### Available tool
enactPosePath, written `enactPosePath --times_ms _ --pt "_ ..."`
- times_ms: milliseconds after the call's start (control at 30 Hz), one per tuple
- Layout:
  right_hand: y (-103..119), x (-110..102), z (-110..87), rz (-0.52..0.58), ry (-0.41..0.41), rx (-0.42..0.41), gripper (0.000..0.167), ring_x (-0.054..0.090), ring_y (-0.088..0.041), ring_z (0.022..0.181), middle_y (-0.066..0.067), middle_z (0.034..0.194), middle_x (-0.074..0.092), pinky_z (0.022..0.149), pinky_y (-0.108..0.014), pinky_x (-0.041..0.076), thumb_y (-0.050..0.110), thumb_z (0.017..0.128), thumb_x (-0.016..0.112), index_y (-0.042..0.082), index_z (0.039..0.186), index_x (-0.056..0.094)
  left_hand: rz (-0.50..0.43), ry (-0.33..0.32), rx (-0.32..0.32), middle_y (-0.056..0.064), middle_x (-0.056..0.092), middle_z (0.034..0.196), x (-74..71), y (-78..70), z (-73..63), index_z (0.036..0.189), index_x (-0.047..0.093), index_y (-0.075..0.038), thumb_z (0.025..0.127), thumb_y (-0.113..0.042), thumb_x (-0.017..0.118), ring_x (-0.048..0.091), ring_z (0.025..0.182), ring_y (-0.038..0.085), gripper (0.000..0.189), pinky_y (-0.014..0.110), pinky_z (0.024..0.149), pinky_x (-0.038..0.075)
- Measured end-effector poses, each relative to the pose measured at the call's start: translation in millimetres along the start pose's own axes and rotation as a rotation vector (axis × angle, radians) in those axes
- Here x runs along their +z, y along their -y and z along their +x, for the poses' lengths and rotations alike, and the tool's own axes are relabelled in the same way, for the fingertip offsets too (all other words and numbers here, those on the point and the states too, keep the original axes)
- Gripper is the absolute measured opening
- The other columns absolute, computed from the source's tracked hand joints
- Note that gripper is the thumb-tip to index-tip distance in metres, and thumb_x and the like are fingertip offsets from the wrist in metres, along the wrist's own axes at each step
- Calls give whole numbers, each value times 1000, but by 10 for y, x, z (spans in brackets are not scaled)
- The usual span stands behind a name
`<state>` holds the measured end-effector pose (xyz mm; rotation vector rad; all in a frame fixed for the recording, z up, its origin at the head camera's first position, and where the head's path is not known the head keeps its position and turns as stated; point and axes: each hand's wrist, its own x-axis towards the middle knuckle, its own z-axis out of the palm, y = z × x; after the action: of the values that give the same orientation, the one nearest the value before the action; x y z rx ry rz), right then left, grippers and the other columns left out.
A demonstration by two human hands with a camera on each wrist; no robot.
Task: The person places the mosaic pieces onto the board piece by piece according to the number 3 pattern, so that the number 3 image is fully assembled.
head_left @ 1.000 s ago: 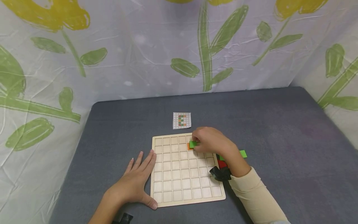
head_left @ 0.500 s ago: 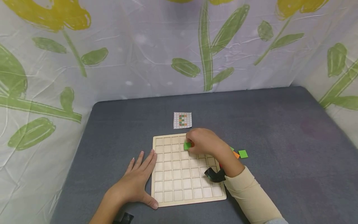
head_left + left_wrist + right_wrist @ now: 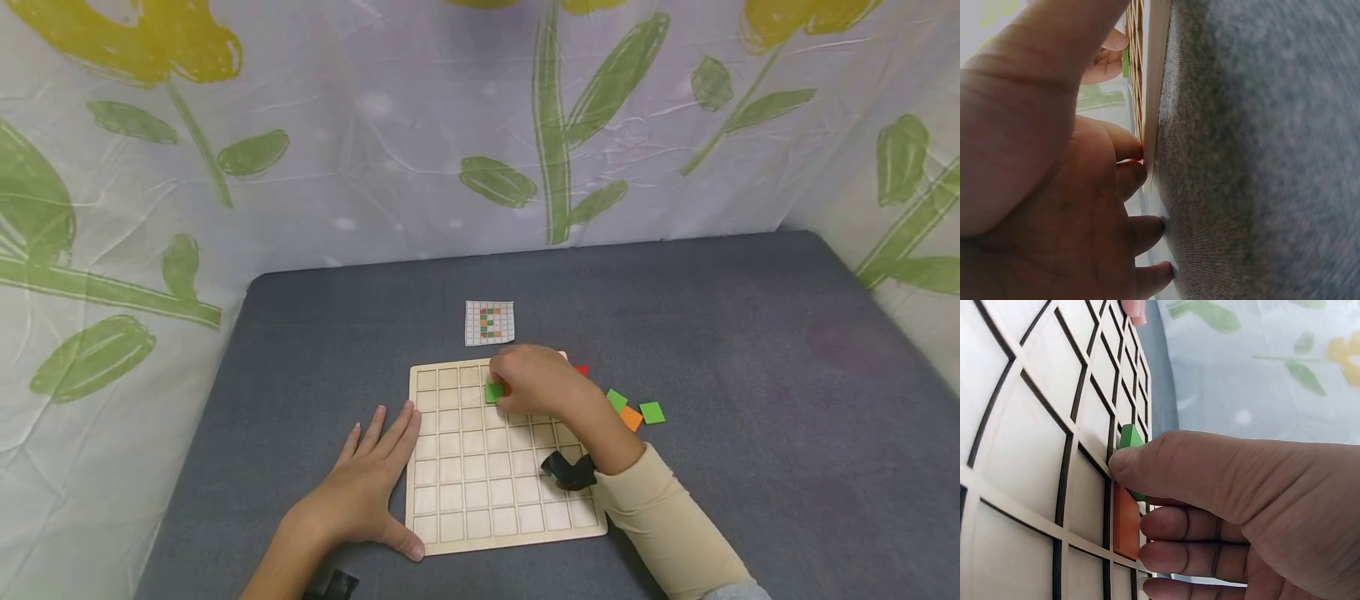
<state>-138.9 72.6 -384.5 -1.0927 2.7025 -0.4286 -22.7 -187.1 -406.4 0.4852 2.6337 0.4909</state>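
A square wooden grid board [image 3: 476,492] lies on the dark table. My right hand [image 3: 542,382] is over the board's upper part, pinching a green square tile [image 3: 492,393] between thumb and fingers. In the right wrist view the green tile [image 3: 1132,436] is tilted at a grid cell, beside an orange tile [image 3: 1125,522] that sits in its own cell. With fingers spread and straight, my left hand [image 3: 366,487] rests along the board's left edge, thumb at the near corner. The left wrist view shows its fingertips [image 3: 1132,178] against the board's side.
Beyond the board lies a small printed grid card [image 3: 490,323] with a coloured pattern. Loose tiles lie to the right: a green tile [image 3: 652,412], an orange tile [image 3: 632,417], another green tile [image 3: 617,400] and a red tile [image 3: 581,370]. A flower-printed cloth [image 3: 390,167] hangs behind the table.
My right hand has moved left with the green tile, from over the orange tile to the cell beside it. More loose tiles show at the right. The left hand stays in place.
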Motion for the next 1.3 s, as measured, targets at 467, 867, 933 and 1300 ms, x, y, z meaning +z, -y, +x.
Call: enactPosePath --times_ms 467,867,933,1300 --pt "48 -31 34 -11 29 44 15 52 -13 72 9 72 52 65 -34 47 10 79 80 15 79 66 -9 9 7 6 0 167 -39 -9 -7 162 10 -10 38 -75 87 -5 151 39 159 65 115 1" --pt "158 17 -72 -58 -23 48 17 50 -15 68 5 73 52 58 -32 44 -1 84 72 13 76 66 -18 26 -4 6 -1 167 -67 -8 -15 162 9 -11 38 -76 86 -7 151 38 160 64 115 -1" --pt "171 27 -100 -67 -38 45 16 53 -15 69 4 73 54 57 -33 45 -3 84 70 12 79 69 -19 27 -4 6 -1 167 -70 -6 -16 162 9 -10 39 -76 86 -7 151 38 159 64 115 -1" --pt "185 68 -438 -86 -132 -103 27 59 -19 79 -1 84 61 70 -30 51 -11 82 68 11 95 75 -30 23 16 5 -1 167 -77 4 -24 162 9 -10 41 -77 85 -6 151 39 158 65 115 -1"
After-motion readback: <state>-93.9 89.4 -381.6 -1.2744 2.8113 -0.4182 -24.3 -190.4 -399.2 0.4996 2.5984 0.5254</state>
